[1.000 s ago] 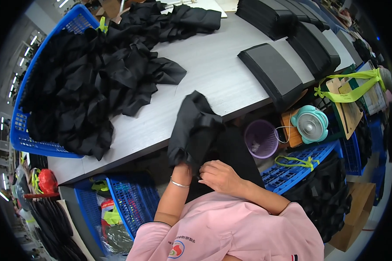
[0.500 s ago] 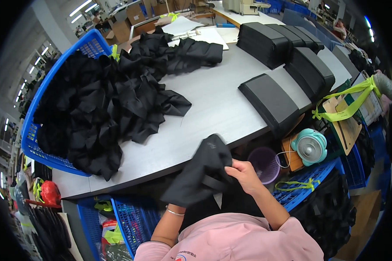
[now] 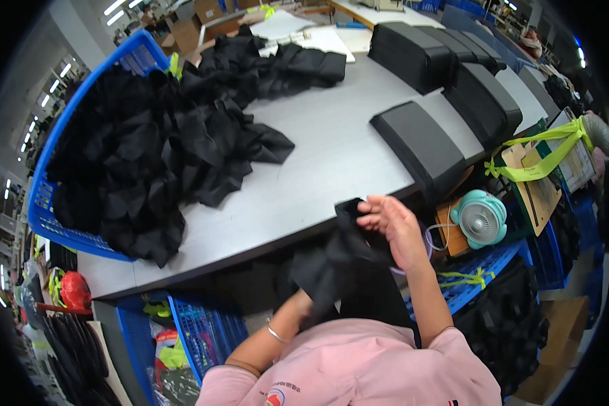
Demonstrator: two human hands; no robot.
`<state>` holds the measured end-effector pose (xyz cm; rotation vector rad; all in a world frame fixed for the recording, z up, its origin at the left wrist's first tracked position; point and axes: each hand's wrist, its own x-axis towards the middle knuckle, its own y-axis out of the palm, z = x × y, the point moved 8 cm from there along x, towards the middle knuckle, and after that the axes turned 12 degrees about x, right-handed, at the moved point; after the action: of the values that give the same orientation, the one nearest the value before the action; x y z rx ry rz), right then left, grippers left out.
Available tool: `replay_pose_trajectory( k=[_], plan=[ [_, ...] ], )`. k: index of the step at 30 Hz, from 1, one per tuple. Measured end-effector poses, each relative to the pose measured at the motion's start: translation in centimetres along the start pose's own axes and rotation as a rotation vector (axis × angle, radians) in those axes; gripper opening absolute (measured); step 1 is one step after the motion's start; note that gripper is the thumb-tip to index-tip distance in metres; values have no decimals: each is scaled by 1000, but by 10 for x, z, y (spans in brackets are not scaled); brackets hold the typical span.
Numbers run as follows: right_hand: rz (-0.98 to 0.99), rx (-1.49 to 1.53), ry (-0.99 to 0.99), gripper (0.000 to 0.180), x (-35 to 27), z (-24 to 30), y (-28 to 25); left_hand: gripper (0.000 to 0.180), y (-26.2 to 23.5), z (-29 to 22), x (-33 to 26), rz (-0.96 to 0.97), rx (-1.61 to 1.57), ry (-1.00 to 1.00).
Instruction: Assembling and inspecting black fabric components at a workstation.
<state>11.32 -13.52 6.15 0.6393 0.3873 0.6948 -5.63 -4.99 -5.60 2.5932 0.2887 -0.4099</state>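
A piece of black fabric [image 3: 328, 264], folded and partly blurred, hangs in front of me at the table's near edge. My left hand [image 3: 303, 304] reaches into or behind this cloth, and its fingers are hidden there. Beside the cloth's upper end is my right hand [image 3: 398, 230], palm turned inward and fingers apart, the fingertips at or very near the fabric edge. A large heap of black fabric pieces [image 3: 155, 155] spills from a tilted blue plastic basket [image 3: 81, 240] onto the grey table [image 3: 298, 149]. On the table's right stand neat stacks of black pieces [image 3: 419, 142].
Right of the table are a small teal fan [image 3: 482, 220], a yellow-green ribbon [image 3: 545, 166] and a blue basket holding black cloth [image 3: 501, 325]. Another blue basket [image 3: 199, 338] sits below the table at left, near a red bundle [image 3: 74, 292]. White sheets [image 3: 318, 44] lie at the back.
My right hand has let go of the cloth's side and moved up, its fingers spreading. The cloth has turned and crumpled narrower, and my left forearm has shifted right.
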Motion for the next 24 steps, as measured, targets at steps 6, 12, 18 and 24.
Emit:
replay_pose_trajectory(
  k=[6,12,18,24],
  plan=[
    [108,-965,-582,63,-38,31,50,47,30,-135,-21,-162,992,677],
    [94,-1242,-740,61,-37,27,65,46,39,-139,-23,-227,1059,762],
    [159,-1436,-942,51,-44,13,73,44,25,-102,-16,-162,1012,629],
    [-173,-1071,-661,28,-28,10,19,43,7,-59,-5,-77,648,449]
  ],
)
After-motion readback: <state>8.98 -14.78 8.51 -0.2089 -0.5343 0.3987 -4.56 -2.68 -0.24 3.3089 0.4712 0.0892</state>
